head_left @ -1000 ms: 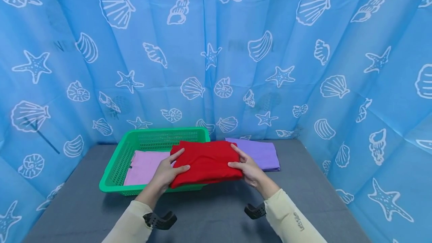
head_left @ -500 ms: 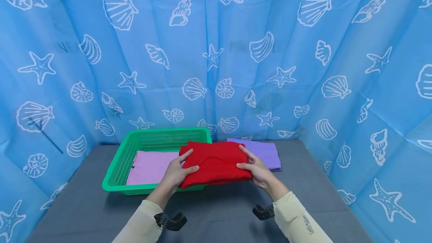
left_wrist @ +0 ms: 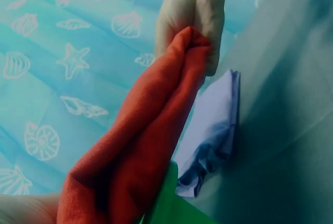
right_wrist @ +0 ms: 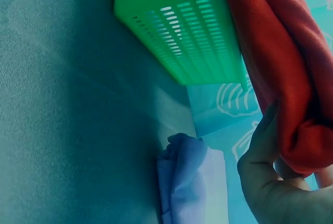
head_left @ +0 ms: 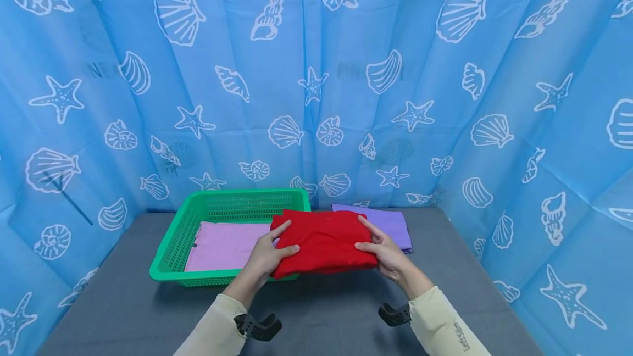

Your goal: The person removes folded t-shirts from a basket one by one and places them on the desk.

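Both hands hold a folded red cloth (head_left: 323,240) up above the table in the head view. My left hand (head_left: 267,254) grips its left end, thumb on top and the other fingers underneath. At the right end my right hand (head_left: 388,254) pinches it the same way. Seen from the left wrist, the red cloth (left_wrist: 140,125) shows its thick folded layers edge-on, with the right hand (left_wrist: 192,21) at the far end. In the right wrist view the right hand (right_wrist: 278,187) curls round the cloth's end (right_wrist: 283,57).
A green plastic basket (head_left: 165,251) stands on the grey-covered table (head_left: 326,323) at left, with a folded pink cloth (head_left: 222,246) inside. Behind the right hand lies a folded purple cloth (head_left: 393,227). A blue seashell curtain (head_left: 316,92) hangs around the table's back and sides.
Both hands have carried the red cloth to the right, away from over the basket's right part, so more of the pink cloth shows. Their hold on it looks the same.
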A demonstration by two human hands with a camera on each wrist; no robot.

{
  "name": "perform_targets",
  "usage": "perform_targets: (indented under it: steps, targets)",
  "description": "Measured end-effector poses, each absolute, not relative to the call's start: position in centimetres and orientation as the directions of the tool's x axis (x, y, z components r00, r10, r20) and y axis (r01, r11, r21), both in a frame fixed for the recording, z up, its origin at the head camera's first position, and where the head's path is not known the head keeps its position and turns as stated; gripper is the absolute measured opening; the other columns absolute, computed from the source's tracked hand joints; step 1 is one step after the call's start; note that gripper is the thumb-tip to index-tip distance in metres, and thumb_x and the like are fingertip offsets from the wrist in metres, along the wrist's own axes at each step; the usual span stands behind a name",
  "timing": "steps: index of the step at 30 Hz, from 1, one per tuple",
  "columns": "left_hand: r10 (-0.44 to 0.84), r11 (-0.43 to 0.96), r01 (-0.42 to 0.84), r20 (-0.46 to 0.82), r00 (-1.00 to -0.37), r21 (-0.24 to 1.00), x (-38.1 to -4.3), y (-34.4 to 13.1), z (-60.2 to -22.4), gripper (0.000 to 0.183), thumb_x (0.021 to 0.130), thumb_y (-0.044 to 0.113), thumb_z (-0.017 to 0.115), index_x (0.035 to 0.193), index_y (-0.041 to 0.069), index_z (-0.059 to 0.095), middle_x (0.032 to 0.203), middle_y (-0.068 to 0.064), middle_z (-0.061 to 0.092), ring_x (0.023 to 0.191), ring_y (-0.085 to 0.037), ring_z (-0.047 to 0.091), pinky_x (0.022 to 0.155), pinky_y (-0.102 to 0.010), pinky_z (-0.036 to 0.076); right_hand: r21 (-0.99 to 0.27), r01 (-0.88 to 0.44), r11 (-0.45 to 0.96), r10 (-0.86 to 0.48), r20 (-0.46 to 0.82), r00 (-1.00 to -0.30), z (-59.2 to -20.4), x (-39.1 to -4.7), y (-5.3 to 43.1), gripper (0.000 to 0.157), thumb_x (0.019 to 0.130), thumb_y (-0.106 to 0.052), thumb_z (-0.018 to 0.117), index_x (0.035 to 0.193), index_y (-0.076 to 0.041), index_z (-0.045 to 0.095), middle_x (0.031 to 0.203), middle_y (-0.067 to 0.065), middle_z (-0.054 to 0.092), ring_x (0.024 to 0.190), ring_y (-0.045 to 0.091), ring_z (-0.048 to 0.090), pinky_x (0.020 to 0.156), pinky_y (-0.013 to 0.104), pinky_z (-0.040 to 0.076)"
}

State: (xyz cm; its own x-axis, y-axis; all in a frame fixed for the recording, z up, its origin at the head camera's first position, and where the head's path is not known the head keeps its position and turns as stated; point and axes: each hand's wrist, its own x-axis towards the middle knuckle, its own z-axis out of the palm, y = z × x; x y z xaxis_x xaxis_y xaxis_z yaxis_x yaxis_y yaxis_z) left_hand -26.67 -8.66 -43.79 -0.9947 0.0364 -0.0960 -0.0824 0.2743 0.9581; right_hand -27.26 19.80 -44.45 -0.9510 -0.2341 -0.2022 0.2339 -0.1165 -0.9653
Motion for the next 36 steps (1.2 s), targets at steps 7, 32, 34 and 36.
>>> perform_targets:
  steps: [7, 32, 34, 36]
  targets:
    - [0.025, 0.306, -0.067, -0.078, -0.997, 0.95, -26.5, -7.7, -43.6, 0.078, 0.079, 0.014, 0.082, 0.148, 0.019, 0.047, 0.148, -0.024, 0.04, 0.128, -0.042, 0.043, 0.08, -0.041, 0.059, -0.965, 0.233, -0.118, -0.224, -0.202, -0.953, -44.6, -27.1, 20.5, 0.079, 0.093, -0.006, 0.063, 0.158, -0.028, 0.023, 0.16, 0.017, 0.017, 0.139, 0.037, 0.025, 0.086, 0.031, 0.057]
    - [0.009, 0.314, -0.054, -0.06, -0.998, 0.948, -26.0, -4.3, -43.4, 0.078, 0.078, 0.012, 0.081, 0.148, 0.02, 0.047, 0.146, -0.023, 0.043, 0.129, -0.043, 0.042, 0.081, -0.045, 0.059, -0.961, 0.244, -0.128, -0.207, -0.215, -0.954, -45.3, -26.5, 23.5, 0.079, 0.094, -0.006, 0.061, 0.158, -0.031, 0.021, 0.159, 0.015, 0.017, 0.139, 0.036, 0.026, 0.088, 0.033, 0.056]
    - [0.013, 0.314, -0.048, -0.054, -0.998, 0.948, -25.9, -4.1, -43.4, 0.078, 0.078, 0.011, 0.081, 0.148, 0.019, 0.047, 0.146, -0.023, 0.043, 0.13, -0.043, 0.042, 0.081, -0.045, 0.059, -0.96, 0.25, -0.128, -0.204, -0.222, -0.953, -45.2, -26.5, 23.7, 0.079, 0.093, -0.006, 0.061, 0.157, -0.032, 0.022, 0.159, 0.015, 0.017, 0.139, 0.036, 0.027, 0.088, 0.034, 0.056]
    - [0.017, 0.317, -0.042, -0.05, -0.999, 0.948, -25.8, -3.8, -43.4, 0.078, 0.078, 0.011, 0.081, 0.148, 0.019, 0.047, 0.146, -0.022, 0.044, 0.13, -0.043, 0.042, 0.081, -0.045, 0.059, -0.958, 0.257, -0.13, -0.199, -0.229, -0.953, -45.1, -26.5, 23.9, 0.08, 0.093, -0.006, 0.062, 0.157, -0.032, 0.023, 0.159, 0.015, 0.017, 0.139, 0.037, 0.026, 0.088, 0.034, 0.057]
